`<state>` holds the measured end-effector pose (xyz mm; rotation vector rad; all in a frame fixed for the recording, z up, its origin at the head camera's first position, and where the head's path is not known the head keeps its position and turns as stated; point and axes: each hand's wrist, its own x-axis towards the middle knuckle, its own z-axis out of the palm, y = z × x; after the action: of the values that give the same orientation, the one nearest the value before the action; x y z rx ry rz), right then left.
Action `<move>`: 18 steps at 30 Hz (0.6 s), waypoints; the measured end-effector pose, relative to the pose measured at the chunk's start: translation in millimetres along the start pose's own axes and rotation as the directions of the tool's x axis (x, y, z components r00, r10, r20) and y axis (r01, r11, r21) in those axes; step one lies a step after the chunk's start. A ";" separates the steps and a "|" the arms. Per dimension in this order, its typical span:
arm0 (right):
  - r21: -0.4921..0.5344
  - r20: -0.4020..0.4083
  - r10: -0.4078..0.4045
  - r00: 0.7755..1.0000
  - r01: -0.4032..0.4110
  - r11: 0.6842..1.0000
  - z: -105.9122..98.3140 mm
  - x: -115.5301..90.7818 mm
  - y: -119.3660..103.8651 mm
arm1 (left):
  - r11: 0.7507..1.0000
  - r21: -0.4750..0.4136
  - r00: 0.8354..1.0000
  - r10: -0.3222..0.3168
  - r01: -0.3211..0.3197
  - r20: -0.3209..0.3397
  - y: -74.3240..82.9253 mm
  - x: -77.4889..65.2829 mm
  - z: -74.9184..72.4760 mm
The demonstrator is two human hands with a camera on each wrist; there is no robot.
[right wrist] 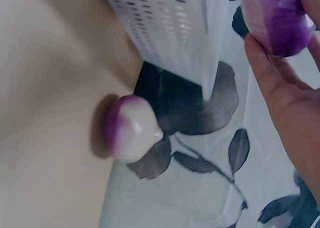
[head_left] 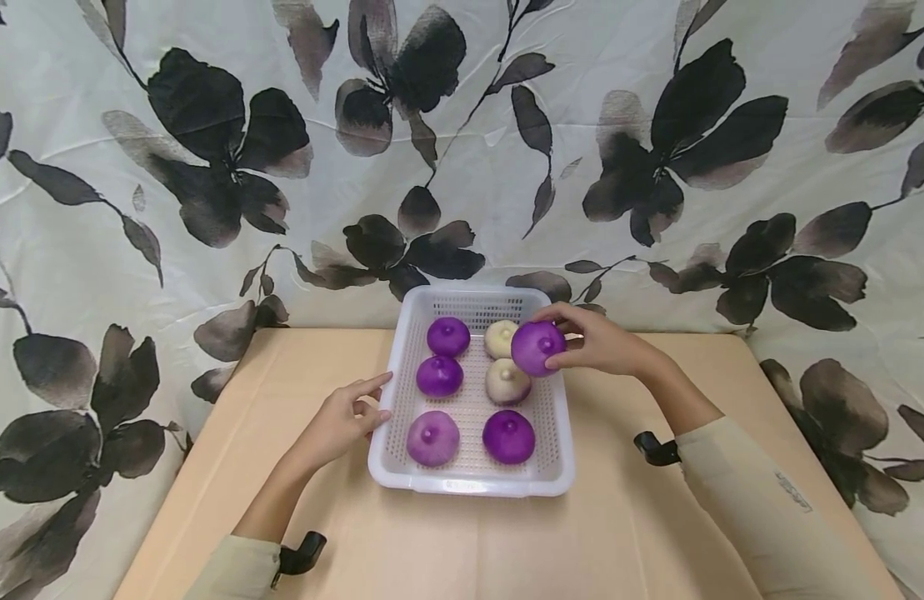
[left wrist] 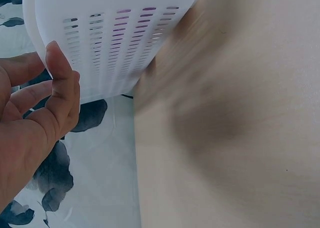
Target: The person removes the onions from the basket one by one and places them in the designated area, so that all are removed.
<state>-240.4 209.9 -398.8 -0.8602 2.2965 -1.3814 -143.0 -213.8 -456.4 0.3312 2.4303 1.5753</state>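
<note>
My right hand [head_left: 589, 337] holds a purple onion [head_left: 538, 348] between thumb and fingers, raised over the right rim of a white perforated basket [head_left: 471, 481]. Inside the basket, purple onions [head_left: 440, 377] line the left side. On the right are two pale onions [head_left: 508, 382], partly covered by the held one, and a dark purple onion [head_left: 509, 437] nearer the front. My left hand [head_left: 349, 421] touches the basket's left rim with its fingertips. The right wrist view shows a white-and-purple onion [right wrist: 132, 129] outside the basket, on the table; in the head view it is hidden.
The basket stands on a light wooden table [head_left: 462, 550], near its back edge. Behind the table hangs a white cloth [head_left: 521, 250] with dark flower prints. Black straps [head_left: 302, 552] circle both sleeves near the wrists.
</note>
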 end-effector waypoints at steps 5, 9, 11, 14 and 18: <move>0.050 -0.117 0.041 0.992 -0.035 0.998 -7.6 -12.9 10.3 | 1.000 -0.012 1.000 0.004 -0.004 0.003 -1.2 -1.9 -1.2; 0.056 -0.216 0.073 0.974 -0.062 0.996 -15.2 -26.3 20.2 | 1.000 -0.009 1.000 -0.001 0.001 0.006 -1.0 -3.5 -2.5; 0.029 -0.262 0.082 0.962 -0.077 0.997 -20.5 -33.1 26.5 | 1.000 -0.005 1.000 0.001 -0.001 0.004 -0.5 -3.5 -3.0; 0.004 -0.305 0.095 0.948 -0.098 0.995 -30.1 -43.4 36.5 | 1.000 -0.001 1.000 0.003 -0.003 0.006 0.2 -2.4 -2.9; -0.007 -0.349 0.136 0.927 -0.148 0.989 -43.0 -56.5 48.9 | 1.000 -0.004 1.000 -0.005 0.006 0.018 0.4 -0.4 -2.2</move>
<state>-237.0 292.7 -422.9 -0.4727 2.5879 -1.5352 -143.2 -215.7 -455.1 0.3362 2.4121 1.5681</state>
